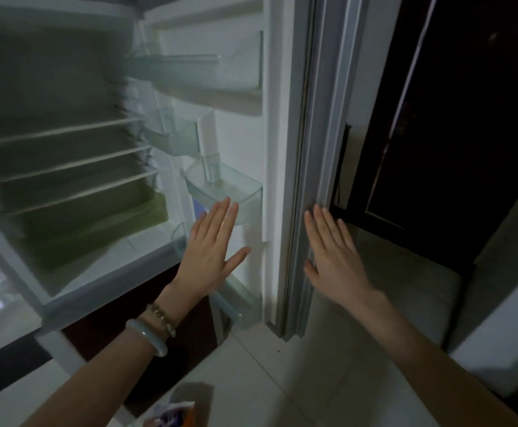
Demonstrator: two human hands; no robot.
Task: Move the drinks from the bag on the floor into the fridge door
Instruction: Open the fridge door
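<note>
The fridge door stands wide open, its inner side facing me with several clear plastic bins; a small bin sits at mid height and a long one at the bottom. No drinks show in any bin. My left hand, with bracelets on the wrist, is flat and open just in front of the small bin. My right hand is flat and open against the door's grey edge seal. A corner of the bag, orange and purple, shows on the floor at the bottom edge.
The fridge interior on the left has several bare shelves and a greenish drawer. Below it is a dark lower door. A dark cabinet stands right of the door. Pale floor tiles lie underfoot.
</note>
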